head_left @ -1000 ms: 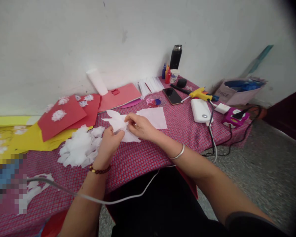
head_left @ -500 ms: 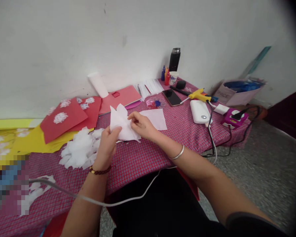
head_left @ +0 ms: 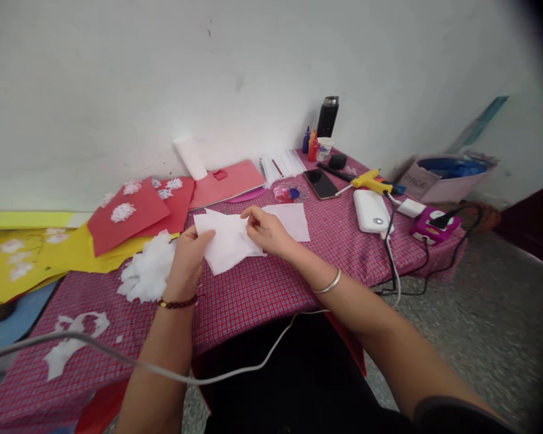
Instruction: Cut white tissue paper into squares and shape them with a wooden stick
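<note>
Thin white tissue paper [head_left: 230, 241], in more than one layer, is held just above the table. My left hand [head_left: 190, 256] grips its left side, thumb on top. My right hand [head_left: 266, 231] pinches it near the upper right, finger and thumb close together. Another white paper sheet [head_left: 294, 222] lies flat on the table beyond my right hand. Left of my left hand sits a heap of cut white tissue pieces [head_left: 147, 268].
Red cards [head_left: 136, 220] with paper flowers lie at the left over yellow sheets [head_left: 72, 250]. A phone [head_left: 320, 183], a yellow glue gun [head_left: 368, 181], a white power bank [head_left: 371, 211] and a purple power socket [head_left: 434, 226] stand right. A white cable [head_left: 208, 381] crosses in front of me.
The tissue paper has been spread flatter, its raised corner and fold lowered. My left hand has shifted slightly left and down. The view has moved a little.
</note>
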The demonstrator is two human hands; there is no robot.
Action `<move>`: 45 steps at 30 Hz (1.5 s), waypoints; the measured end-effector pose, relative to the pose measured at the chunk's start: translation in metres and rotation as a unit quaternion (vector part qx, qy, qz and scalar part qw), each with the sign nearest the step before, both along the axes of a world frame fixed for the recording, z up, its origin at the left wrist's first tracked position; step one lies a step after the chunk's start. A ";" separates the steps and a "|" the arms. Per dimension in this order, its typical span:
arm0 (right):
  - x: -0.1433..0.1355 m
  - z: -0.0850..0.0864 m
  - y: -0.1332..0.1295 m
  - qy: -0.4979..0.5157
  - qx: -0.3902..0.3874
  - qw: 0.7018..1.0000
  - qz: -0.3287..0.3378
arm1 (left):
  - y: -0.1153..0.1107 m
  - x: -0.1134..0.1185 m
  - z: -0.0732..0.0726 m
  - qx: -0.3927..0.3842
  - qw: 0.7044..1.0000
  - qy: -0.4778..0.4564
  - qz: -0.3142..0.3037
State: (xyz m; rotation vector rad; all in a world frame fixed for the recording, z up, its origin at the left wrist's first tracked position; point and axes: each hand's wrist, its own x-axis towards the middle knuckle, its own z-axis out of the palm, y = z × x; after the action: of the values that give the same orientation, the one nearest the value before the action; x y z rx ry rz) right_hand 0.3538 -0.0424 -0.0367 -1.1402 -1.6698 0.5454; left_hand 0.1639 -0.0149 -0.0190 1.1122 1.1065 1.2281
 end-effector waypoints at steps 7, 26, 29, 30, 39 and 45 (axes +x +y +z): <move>0.002 0.002 0.001 0.074 -0.041 0.995 0.047 | -0.014 0.007 0.009 0.038 0.999 -0.015 -0.025; -0.002 0.013 -0.006 0.043 0.020 0.996 0.080 | -0.017 0.020 -0.004 0.006 0.991 0.026 -0.132; -0.002 0.012 -0.004 0.074 0.018 0.996 0.042 | -0.019 0.023 -0.003 0.009 0.992 0.020 -0.125; -0.002 0.011 -0.002 0.092 0.011 0.996 0.019 | -0.020 0.023 -0.004 0.015 0.993 0.021 -0.116; -0.002 0.008 0.003 0.155 -0.024 0.986 -0.057 | -0.017 0.024 -0.015 0.077 0.992 0.076 -0.060; -0.003 0.013 -0.001 0.161 -0.010 0.987 -0.007 | -0.029 0.014 -0.002 0.231 0.959 0.161 0.034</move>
State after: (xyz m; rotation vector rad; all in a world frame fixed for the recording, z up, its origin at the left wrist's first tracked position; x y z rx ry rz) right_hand 0.3506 -0.0438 -0.0240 -1.0167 -1.3796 0.6987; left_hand 0.1783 -0.0443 -0.0205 1.6891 1.1323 1.4375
